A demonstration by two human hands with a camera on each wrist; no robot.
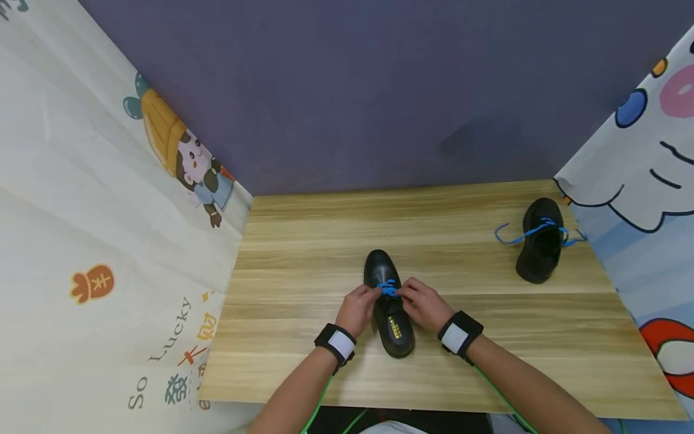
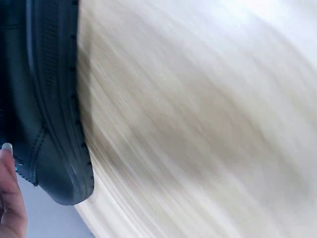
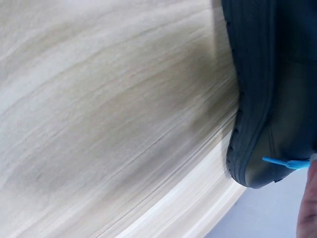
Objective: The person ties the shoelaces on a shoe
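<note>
A black leather shoe (image 1: 388,304) lies in the middle of the wooden table (image 1: 303,253), toe pointing away from me. Its blue lace (image 1: 388,289) is bunched over the tongue. My left hand (image 1: 358,308) pinches the lace from the left and my right hand (image 1: 423,303) pinches it from the right, both with curled fingers. The left wrist view shows the shoe's sole edge (image 2: 49,99) and one fingertip (image 2: 10,198). In the right wrist view the shoe (image 3: 272,89) fills the right side with a bit of blue lace (image 3: 287,162) by my finger.
A second black shoe (image 1: 539,241) with loose blue laces (image 1: 515,236) stands at the table's far right. Printed cloth hangs on the left (image 1: 97,211) and right (image 1: 645,181); a purple wall (image 1: 352,90) closes the back.
</note>
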